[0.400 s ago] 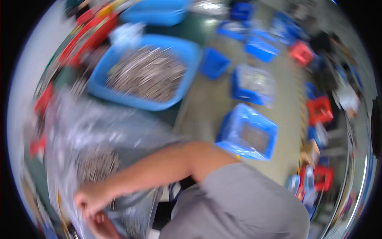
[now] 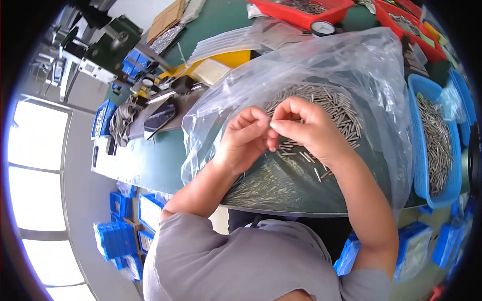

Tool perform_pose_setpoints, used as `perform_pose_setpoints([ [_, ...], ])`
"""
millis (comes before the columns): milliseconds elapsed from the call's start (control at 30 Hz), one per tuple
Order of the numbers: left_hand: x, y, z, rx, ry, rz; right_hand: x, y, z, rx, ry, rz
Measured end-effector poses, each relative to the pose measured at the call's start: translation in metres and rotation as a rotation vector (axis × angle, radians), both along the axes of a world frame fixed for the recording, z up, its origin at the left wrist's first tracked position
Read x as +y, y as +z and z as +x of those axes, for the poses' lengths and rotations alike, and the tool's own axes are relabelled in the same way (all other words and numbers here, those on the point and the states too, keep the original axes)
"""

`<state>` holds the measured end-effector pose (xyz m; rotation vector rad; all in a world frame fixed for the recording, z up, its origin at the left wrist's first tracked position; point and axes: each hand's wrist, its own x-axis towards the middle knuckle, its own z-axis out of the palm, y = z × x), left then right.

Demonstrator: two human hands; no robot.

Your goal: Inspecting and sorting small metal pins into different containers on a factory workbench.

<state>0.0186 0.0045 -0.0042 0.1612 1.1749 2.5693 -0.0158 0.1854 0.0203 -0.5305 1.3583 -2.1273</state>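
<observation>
In front of me, my left hand [image 2: 246, 136] and my right hand [image 2: 311, 128] meet at the fingertips. Both are closed in a pinch; anything between the fingers is too small or too hidden to name. Just beyond and below them, a heap of short metal pins [image 2: 334, 108] lies on a clear plastic bag [image 2: 386, 75] spread over the green table. A few loose pins [image 2: 317, 174] have strayed toward the near side of the heap.
A blue basket [image 2: 420, 170] full of similar pins stands at the right. Red trays [image 2: 301, 19] and a round dial gauge [image 2: 323, 28] sit at the back. A dark bench machine [image 2: 118, 42] rises at the far left. Blue bins [image 2: 115, 238] stand on the floor.
My view has swung left from the basket and the floor bins, so the heap of pins is now centred. My hands remain together over the bag, both now plainly visible.
</observation>
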Motion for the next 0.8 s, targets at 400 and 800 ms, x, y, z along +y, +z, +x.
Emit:
perform_pose_setpoints([
  [400,0.016,0.003,-0.002,-0.032,0.025,-0.037,0.01,0.006,0.002,-0.005,-0.08,0.151],
  [800,0.013,-0.005,-0.02,0.109,0.065,-0.051,0.006,-0.013,-0.008,0.288,-0.373,0.408],
])
